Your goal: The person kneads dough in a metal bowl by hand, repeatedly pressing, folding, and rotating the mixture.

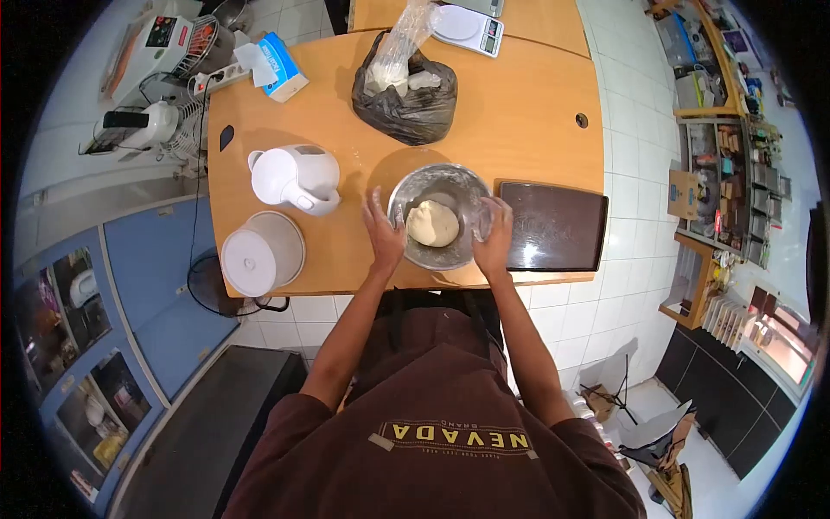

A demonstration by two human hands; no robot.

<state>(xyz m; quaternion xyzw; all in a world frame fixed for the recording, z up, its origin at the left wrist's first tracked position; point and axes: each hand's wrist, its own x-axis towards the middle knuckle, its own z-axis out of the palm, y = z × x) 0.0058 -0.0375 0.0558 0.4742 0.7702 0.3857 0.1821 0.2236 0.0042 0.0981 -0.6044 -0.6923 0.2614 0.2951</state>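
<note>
A metal mixing bowl (441,176) stands near the front edge of the wooden table, its inside wall dusted white. A ball of pale dough (432,224) lies in it, left of the middle. My left hand (386,230) is at the bowl's left side, fingers reaching up along the outside and thumb at the rim. On the opposite side my right hand (493,235) grips the rim, its fingers whitened with flour. Just right of that hand lies a dark rectangular baking tray (555,227).
A white electric kettle (298,179) and a white lidded container (264,254) stand on the left. Behind the bowl sits a black plastic bag (405,112) with a clear bag of white powder (387,76). Farther back are a kitchen scale (467,30) and a tissue box (281,67).
</note>
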